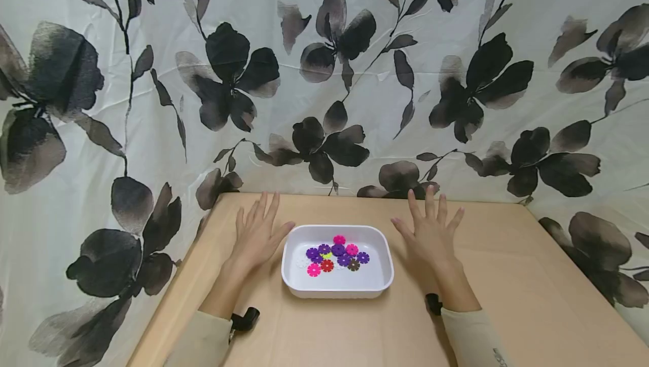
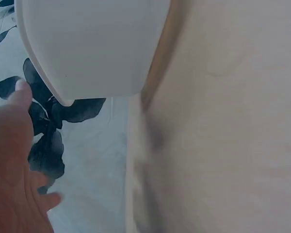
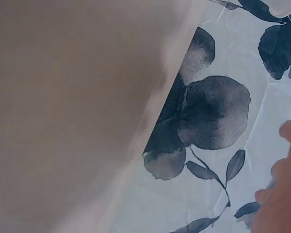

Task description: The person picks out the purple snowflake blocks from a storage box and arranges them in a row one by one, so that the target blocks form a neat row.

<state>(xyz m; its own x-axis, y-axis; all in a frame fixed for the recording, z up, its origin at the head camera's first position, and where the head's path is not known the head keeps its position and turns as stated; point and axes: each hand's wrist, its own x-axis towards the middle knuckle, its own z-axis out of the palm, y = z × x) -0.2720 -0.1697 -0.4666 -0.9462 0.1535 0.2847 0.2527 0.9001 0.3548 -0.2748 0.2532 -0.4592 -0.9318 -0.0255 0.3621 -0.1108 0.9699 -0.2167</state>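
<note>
A white rectangular tray [image 1: 337, 290] stands on the table between both hands. Inside it lie several small flower-shaped pieces [image 1: 327, 265] in purple, pink, red, yellow-green, brown and white, clustered around the middle. My left hand [image 1: 257, 238] is spread out left of the tray, thumb tip close to its rim. On the other side, my right hand [image 1: 431, 236] has its fingers fanned apart, a short gap from the tray. Neither hand holds anything. In the left wrist view the tray's outer wall [image 2: 97, 53] rises beside the left hand [image 2: 12, 165]; fingers of the right hand [image 3: 281, 189] show at the right wrist view's edge.
The light wooden table [image 1: 507, 277] reaches back to a white cloth [image 1: 324, 96] printed with dark flowers, which hangs behind it and at its sides. Black wrist-worn devices [image 1: 245, 319] sit at both sleeve cuffs.
</note>
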